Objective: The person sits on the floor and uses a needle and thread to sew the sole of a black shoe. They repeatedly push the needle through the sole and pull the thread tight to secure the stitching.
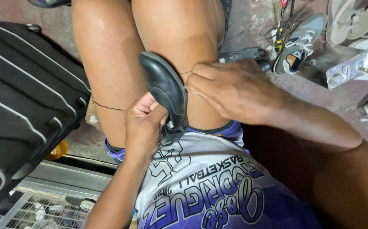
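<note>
While the left hand (143, 123) clamped a black leather shoe (167, 91) between the knees, the right hand (230, 89) pinched thread (107, 107) taut; stiff, light, likely best gripped mid-body.

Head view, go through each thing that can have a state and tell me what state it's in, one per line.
Black shoe: held between the knees, sole edge up.
Left hand: closed on the shoe's heel end.
Right hand: pinched shut on a thread.
Thread: drawn across the left thigh.
Suitcase: closed, lying flat.
Grey sneaker: laced, resting on the floor.
</note>
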